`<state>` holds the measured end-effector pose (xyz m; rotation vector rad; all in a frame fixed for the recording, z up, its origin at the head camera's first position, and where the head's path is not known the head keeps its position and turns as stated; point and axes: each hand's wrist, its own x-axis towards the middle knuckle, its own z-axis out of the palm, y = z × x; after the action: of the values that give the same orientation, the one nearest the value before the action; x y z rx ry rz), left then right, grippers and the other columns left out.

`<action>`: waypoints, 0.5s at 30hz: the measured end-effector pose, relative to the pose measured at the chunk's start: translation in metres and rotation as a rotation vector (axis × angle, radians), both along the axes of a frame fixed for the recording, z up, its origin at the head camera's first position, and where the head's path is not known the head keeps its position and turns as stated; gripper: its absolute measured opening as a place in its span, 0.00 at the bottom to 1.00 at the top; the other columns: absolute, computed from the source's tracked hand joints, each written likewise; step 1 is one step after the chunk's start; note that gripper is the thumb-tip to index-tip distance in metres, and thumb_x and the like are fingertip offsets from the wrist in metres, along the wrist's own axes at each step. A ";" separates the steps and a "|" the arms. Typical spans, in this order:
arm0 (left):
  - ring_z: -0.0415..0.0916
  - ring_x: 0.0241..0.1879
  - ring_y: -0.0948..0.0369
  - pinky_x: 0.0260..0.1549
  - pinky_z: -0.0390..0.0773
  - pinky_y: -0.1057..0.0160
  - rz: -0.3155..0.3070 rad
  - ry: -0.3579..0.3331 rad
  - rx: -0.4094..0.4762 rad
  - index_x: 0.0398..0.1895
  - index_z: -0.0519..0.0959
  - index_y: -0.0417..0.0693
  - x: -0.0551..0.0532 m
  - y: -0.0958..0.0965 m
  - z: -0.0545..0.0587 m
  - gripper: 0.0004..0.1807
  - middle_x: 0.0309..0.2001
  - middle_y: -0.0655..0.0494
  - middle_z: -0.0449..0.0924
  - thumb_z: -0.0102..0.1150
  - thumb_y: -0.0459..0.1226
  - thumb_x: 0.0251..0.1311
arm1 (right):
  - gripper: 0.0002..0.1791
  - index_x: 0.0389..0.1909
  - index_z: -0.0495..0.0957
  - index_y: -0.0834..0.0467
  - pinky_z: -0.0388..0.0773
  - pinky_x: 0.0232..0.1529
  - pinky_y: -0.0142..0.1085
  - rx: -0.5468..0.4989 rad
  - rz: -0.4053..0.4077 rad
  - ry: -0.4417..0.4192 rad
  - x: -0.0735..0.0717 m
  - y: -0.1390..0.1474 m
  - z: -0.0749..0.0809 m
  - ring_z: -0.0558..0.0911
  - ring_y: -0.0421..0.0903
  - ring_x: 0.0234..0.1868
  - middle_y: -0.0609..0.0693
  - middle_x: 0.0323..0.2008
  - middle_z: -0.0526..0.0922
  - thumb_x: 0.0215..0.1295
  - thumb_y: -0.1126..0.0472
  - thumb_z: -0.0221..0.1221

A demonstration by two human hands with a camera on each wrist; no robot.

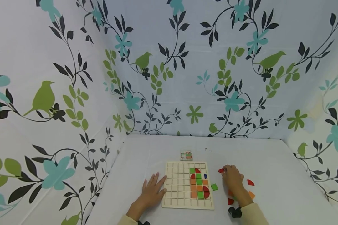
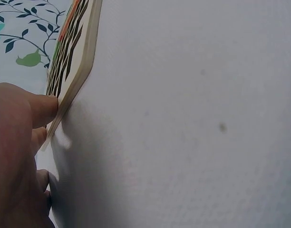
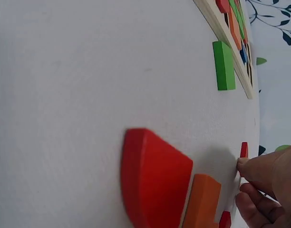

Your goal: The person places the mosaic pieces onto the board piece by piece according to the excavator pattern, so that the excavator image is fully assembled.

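Observation:
A pale wooden grid board (image 1: 188, 207) lies on the white table, several of its right-hand cells filled with red, green, orange and blue blocks. My left hand (image 1: 151, 193) rests at the board's left edge, fingers spread and thumb touching the rim. Right of the board, my right hand (image 1: 233, 179) reaches down to the table. Its fingertips pinch a small red block (image 3: 244, 149) with a curved side, partly hidden by the thumb in the right wrist view. A loose green square block (image 1: 214, 187) lies between the board and this hand.
Behind the board lies a small picture card (image 1: 186, 155) with a coloured pattern. Around my right forearm are loose blocks: a red quarter-circle (image 1: 250, 182), an orange block (image 1: 252, 195) and another red block (image 1: 230, 201). Patterned cloth (image 1: 194, 93) hangs behind the table and along its sides.

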<state>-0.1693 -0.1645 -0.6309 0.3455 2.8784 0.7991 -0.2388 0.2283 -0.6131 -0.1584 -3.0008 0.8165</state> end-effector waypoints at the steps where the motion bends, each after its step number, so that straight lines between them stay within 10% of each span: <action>1: 0.42 0.83 0.35 0.74 0.34 0.22 0.002 0.003 -0.001 0.83 0.62 0.56 0.000 0.000 -0.001 0.33 0.84 0.37 0.49 0.50 0.52 0.78 | 0.18 0.58 0.78 0.68 0.72 0.53 0.65 0.002 0.007 0.003 0.000 0.001 0.001 0.78 0.69 0.60 0.70 0.58 0.78 0.73 0.64 0.64; 15: 0.42 0.84 0.37 0.75 0.36 0.23 0.001 -0.030 0.003 0.83 0.62 0.57 -0.001 -0.004 -0.001 0.33 0.85 0.40 0.48 0.51 0.52 0.78 | 0.15 0.53 0.79 0.68 0.75 0.48 0.61 -0.024 0.054 0.092 -0.017 -0.013 -0.006 0.79 0.65 0.52 0.69 0.51 0.79 0.71 0.65 0.66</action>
<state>-0.1705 -0.1683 -0.6324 0.3296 2.8503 0.8023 -0.2561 0.2153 -0.6196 -0.0390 -2.9218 0.8401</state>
